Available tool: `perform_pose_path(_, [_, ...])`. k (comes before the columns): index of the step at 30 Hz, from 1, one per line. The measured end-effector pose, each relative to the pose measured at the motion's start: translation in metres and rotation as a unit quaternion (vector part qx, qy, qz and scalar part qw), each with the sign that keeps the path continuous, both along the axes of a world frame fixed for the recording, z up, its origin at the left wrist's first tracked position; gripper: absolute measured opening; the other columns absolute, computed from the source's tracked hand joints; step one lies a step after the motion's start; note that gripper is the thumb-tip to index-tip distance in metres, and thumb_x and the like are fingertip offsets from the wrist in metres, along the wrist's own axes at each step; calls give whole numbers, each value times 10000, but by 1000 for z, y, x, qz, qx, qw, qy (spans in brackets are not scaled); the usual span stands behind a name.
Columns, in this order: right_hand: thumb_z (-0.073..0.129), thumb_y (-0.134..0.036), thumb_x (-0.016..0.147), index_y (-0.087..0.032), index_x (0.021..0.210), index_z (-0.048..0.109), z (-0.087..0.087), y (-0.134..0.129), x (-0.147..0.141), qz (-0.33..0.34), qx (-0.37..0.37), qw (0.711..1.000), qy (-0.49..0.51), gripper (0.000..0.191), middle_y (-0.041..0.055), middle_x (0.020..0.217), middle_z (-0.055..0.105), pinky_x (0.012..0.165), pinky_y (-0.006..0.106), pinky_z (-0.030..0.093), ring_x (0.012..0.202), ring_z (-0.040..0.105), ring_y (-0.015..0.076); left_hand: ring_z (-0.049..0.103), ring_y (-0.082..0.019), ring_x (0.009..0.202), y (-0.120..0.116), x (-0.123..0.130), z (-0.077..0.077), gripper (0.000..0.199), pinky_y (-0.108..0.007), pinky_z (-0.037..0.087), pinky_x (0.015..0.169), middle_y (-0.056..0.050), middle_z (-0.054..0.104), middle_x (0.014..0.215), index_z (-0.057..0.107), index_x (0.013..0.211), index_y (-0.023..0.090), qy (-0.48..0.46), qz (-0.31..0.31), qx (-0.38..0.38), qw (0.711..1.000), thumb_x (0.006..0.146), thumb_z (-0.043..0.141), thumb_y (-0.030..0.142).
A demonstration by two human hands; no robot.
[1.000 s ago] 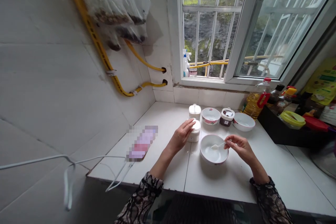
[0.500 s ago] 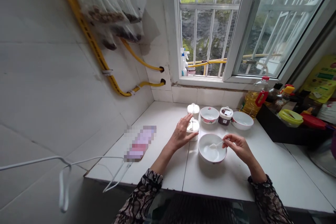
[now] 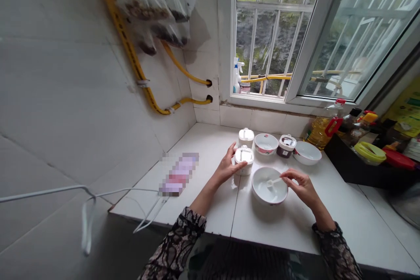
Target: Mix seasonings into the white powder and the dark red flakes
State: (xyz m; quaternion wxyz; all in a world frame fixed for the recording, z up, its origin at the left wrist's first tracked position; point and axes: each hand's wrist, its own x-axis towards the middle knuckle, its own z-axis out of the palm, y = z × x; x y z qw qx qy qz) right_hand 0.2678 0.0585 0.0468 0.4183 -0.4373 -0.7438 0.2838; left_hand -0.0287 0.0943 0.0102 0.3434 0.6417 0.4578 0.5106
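Note:
A small white spoon (image 3: 270, 183) is pinched in my right hand (image 3: 300, 186), its tip down inside a white bowl (image 3: 254, 188) near the counter's front. Whatever lies in that bowl is hard to make out against the white. My left hand (image 3: 226, 168) curls round the left side of a white lidded jar (image 3: 244, 155), thumb across its front and fingers behind. Just beyond stands a second white jar (image 3: 246, 135). To its right are a flower-patterned bowl (image 3: 266, 143), a jar with dark contents (image 3: 286, 146) and another white bowl (image 3: 307, 153).
A blurred-out phone-like object (image 3: 180, 175) with a white cable (image 3: 147, 221) lies on the left. An oil bottle (image 3: 323, 129) and a black box (image 3: 357, 164) of condiments stand on the right. Yellow pipes (image 3: 127, 50) and plastic bags (image 3: 157, 4) are on the wall.
My left hand has closed in from above and beside the front white jar to round its side. The spoon has shifted slightly within the bowl. The whole view has turned a little left.

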Motion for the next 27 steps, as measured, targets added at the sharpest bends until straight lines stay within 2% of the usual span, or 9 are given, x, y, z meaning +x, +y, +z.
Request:
perform_pose_path(5, [659,-512,805,-197,824,772,-2,1,2,13,-44,999,22,335,71,771,687,602,305,503,684,607,195,543,-288,1243,1,-2,-1,950,-456,387,1086,-117,580,1283,252,1505,203,7,1,2,1000,749,770,452])
perform_pose_path(8, [664,-525,810,-216,855,791,2,1,3,20,-26,999,18,338,99,929,705,726,337,530,845,650,232,534,-312,1254,-1,-3,0,1005,-469,400,1069,-135,563,1313,248,1511,203,31,19,-3,999,716,799,475])
perform_pose_path(11, [644,-569,817,-222,747,775,5,2,5,-8,-3,999,37,377,111,992,712,816,373,527,926,655,261,547,-314,1240,-4,-2,5,1018,-460,426,1048,-145,559,1328,299,1490,198,46,35,30,998,669,838,464])
perform_pose_path(15, [627,-609,809,-213,561,667,0,8,9,-88,17,993,74,469,107,845,714,750,376,531,796,648,251,606,-258,1140,-4,-2,12,670,-417,467,1005,-100,644,1189,494,1337,196,-5,118,121,986,768,764,425])
perform_pose_path(18, [675,-588,767,-213,675,668,-6,14,9,-149,15,985,90,387,61,662,655,612,348,520,614,597,207,660,-161,820,-2,-5,11,341,-330,547,799,-62,660,1052,562,1231,210,-25,169,120,978,928,557,368])
perform_pose_path(20, [717,-553,728,-210,841,662,-8,15,8,-164,7,980,112,365,36,651,650,564,331,511,567,584,192,638,-138,735,2,-9,6,274,-307,550,724,-60,644,1041,581,1190,216,-32,189,109,975,955,454,279])
perform_pose_path(22, [706,-533,736,-198,921,641,-10,15,7,-176,-2,978,109,388,13,593,627,537,320,494,522,569,184,651,-160,844,7,-14,0,361,-338,549,790,-86,594,1182,564,1232,229,-35,195,99,975,901,436,162])
perform_pose_path(24, [634,-525,797,-182,923,648,-11,15,7,-202,5,977,73,366,-7,506,576,526,317,471,482,545,182,617,-228,1081,12,-19,-6,549,-402,519,918,-122,488,1359,511,1319,238,-31,184,84,979,793,492,81])
perform_pose_path(27, [565,-474,846,-170,1140,620,-14,15,8,-219,64,973,38,426,56,724,709,637,340,506,672,651,225,489,-315,1295,16,-25,-12,739,-484,463,1012,-138,449,1424,440,1400,247,-14,131,53,990,694,547,56])
